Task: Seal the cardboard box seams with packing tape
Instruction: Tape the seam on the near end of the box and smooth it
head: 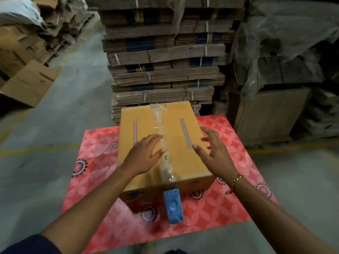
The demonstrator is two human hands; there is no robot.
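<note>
One box [174,143] of smooth tan corrugated cardboard is sitting flat on a red patterned mat [229,204], which is lying on a grey concrete floor [55,125]. One strip of clear, wrinkled tape [161,129] is running along the centre seam of the box top, from the far edge to the near edge, and folding down over the near face. Two groups of thin printed lines are flanking the seam, one on each flap. One blue plastic dispenser [173,206], oblong with rounded corners, is lying on the mat against the near face of the box, just below the tape end.

Two bare hands are hovering over the box top. The left hand [143,156] is spreading flat over the left flap, fingertips reaching the tape; its grip is wide, holding nothing. The right hand [214,151] is spreading above the right flap, its grip likewise wide, holding nothing. One gold chain bracelet [235,181] is circling the right wrist.

Behind the box, strapped bundles of flattened cartons [165,61] are standing in one tall stack.
</note>
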